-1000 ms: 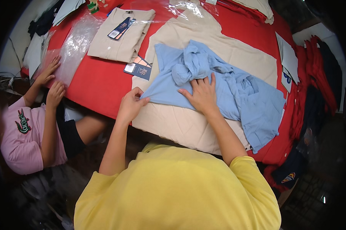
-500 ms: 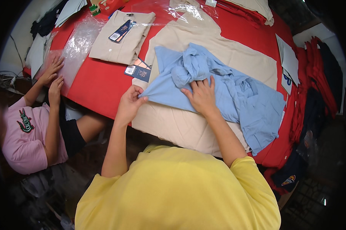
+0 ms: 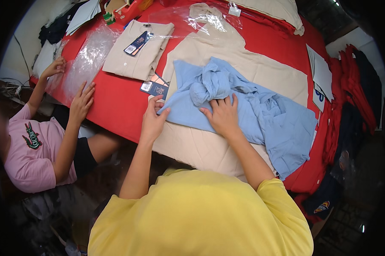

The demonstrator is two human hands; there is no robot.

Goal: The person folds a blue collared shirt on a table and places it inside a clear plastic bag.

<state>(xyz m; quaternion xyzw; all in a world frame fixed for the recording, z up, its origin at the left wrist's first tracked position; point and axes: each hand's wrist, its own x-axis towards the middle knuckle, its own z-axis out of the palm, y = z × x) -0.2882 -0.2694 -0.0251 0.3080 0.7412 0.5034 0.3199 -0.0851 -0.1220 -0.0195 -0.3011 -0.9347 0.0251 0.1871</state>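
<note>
We have a light blue shirt point(image 3: 252, 115) lying rumpled on a beige garment point(image 3: 209, 145) at the middle of the red surface point(image 3: 115, 106). Our right hand point(image 3: 222, 117) presses it flat, fingers spread; our left hand point(image 3: 153, 121) pinches its edge at nine o'clock. We judge it soft, light and limp, best taken at hems or shoulders. The bunched knot at twelve o'clock hides collar and sleeves, so we cannot tell their lie.

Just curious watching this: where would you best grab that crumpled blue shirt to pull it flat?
Probably the blue shirt by its near-left corner, coming from the left edge. That corner lies flat and free beside the left hand, while the middle is bunched under the right hand.
</note>
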